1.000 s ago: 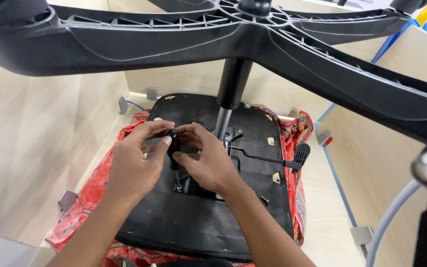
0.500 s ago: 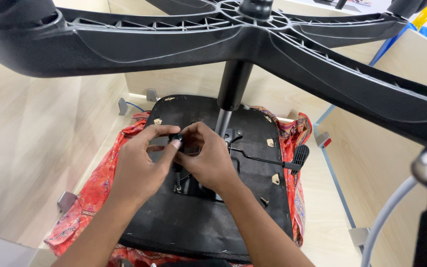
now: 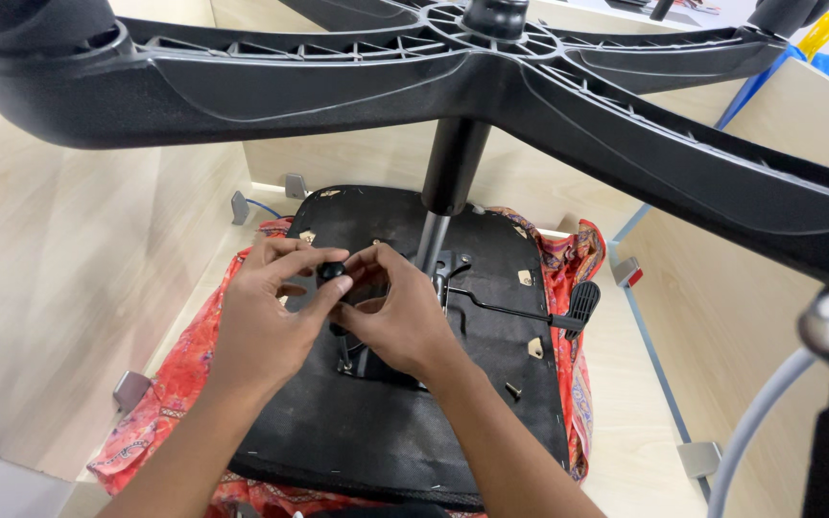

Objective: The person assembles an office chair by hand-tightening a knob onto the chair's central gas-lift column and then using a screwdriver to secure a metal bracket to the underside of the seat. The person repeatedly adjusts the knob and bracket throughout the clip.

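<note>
Pinching one small black knob (image 3: pixel 334 271) between thumb and fingers, my left hand (image 3: pixel 271 321) held it just above the mechanism on the upturned chair seat (image 3: pixel 386 422). My right hand (image 3: pixel 400 317) curled half closed beside it, fingertips touching the knob. One lever (image 3: pixel 530 312) stuck out to the right. One red patterned cloth (image 3: pixel 160 403) lay beneath the seat, one star-shaped base (image 3: pixel 530 86) overhead.
</note>
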